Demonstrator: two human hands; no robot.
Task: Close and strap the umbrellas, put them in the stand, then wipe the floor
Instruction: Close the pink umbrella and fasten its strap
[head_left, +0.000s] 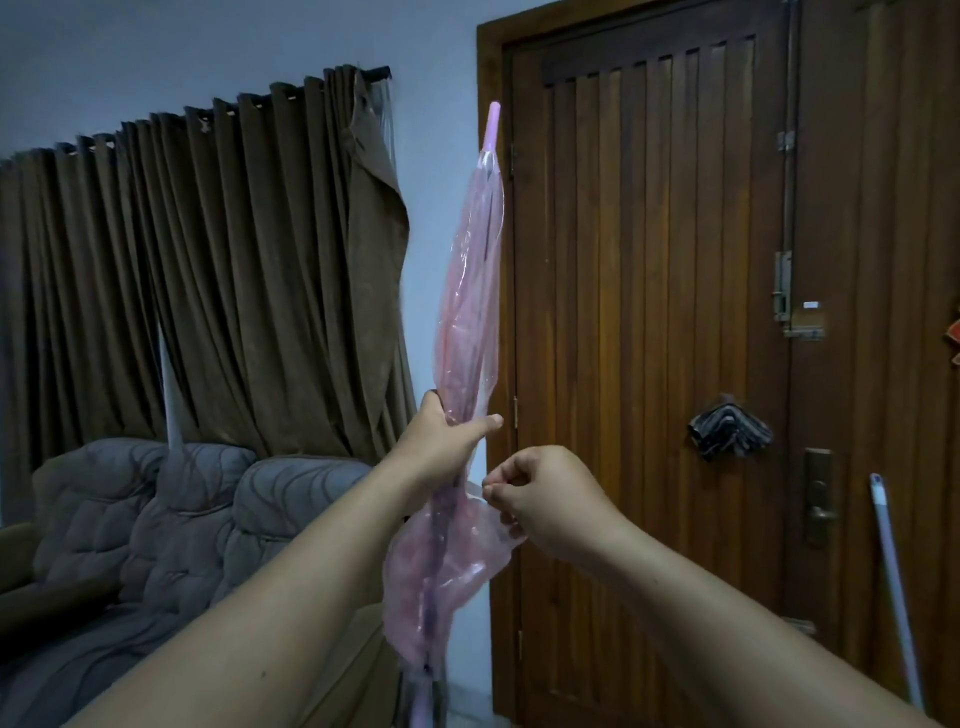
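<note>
Fingers (434, 410) of the left hand (441, 441) curl round the folded pink umbrella (470, 312), thumb lying across its front, clamping the gathered plastic canopy about midway along. Just below and to the right of them, the right hand (540, 493) has its fingertips (491, 491) pressed together, pinching a small pale strap (475, 488) that sticks out from the canopy. How the strap joins the umbrella is hard to make out, since the clear plastic bunches there. Above the left fingers the canopy runs up, slightly tilted, to a pink tip (492, 124). Below the right fingers it hangs in loose folds, and the lower shaft and handle are cut off by the bottom edge. Behind the fingers stands a wooden door (675, 312); a dark cloth (730, 428) hangs on it to the right of them. Far right, a pale pole (891, 571) leans, its lower end out of view. Left of the fingers are brown curtains (208, 286) and a grey sofa (156, 519).
</note>
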